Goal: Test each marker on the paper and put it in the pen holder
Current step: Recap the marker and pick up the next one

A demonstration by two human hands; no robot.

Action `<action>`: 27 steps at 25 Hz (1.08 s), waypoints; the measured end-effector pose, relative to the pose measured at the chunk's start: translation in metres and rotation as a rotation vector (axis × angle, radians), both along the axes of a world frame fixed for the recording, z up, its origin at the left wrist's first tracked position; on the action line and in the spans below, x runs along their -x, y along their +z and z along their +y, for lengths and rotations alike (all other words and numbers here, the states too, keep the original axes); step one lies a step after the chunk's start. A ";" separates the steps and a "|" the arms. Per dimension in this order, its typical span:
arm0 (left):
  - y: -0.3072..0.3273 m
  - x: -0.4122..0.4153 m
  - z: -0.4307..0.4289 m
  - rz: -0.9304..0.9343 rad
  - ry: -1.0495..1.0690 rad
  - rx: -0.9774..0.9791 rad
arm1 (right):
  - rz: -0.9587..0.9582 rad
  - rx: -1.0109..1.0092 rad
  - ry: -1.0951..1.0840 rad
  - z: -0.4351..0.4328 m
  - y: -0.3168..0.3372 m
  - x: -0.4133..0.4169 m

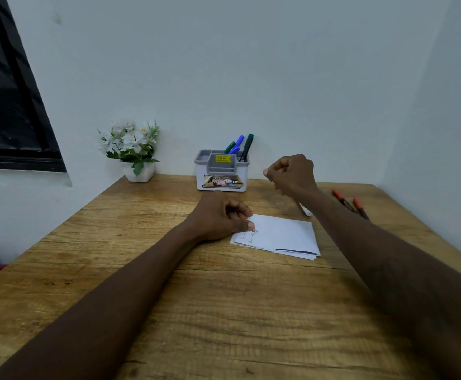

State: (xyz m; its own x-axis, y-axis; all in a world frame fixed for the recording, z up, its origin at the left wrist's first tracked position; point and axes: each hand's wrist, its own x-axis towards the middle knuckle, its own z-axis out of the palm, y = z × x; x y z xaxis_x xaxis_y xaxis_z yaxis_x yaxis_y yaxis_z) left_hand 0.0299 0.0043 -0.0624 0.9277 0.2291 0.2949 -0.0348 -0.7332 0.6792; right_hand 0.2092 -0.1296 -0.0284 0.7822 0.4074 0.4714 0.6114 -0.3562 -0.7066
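Light-brown wooden table [169, 283]: 1.
White-and-grey plastic pen holder [222, 175], 12 o'clock: 1.
Markers standing in it: 4. These are the taller blue marker [239, 139], shorter blue marker [234, 150], light-green marker [229, 147] and dark-green marker [248, 144].
Markers lying at 2 o'clock: 2, the far red-capped marker [340, 198] and near red-capped marker [360, 208].
Marker total: 6.
Folded white paper [284, 234], centre: 1 stack, sheet number unreadable.
White pot of white flowers [130, 149], 11 o'clock: 1.
Hands: 2, left hand [218, 215] and right hand [292, 174].
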 end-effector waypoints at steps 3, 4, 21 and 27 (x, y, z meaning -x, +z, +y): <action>0.000 0.000 -0.006 0.005 0.012 -0.115 | -0.054 0.085 0.018 -0.029 -0.011 0.006; 0.000 0.000 -0.007 0.014 0.011 -0.154 | -0.080 0.126 0.019 -0.037 -0.014 0.009; -0.004 -0.004 -0.009 0.107 -0.133 -0.244 | 0.069 0.385 -0.491 -0.131 -0.009 -0.029; -0.002 -0.003 -0.013 0.082 -0.115 -0.284 | 0.034 0.322 -0.540 -0.134 -0.008 -0.031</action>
State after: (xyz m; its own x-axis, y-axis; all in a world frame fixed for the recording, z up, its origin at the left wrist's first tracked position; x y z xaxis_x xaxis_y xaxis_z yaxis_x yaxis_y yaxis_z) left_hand 0.0324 -0.0084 -0.0642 0.9660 0.0405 0.2553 -0.0821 -0.8885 0.4515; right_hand 0.2403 -0.2634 -0.0367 0.9296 0.0682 0.3621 0.2652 -0.8063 -0.5288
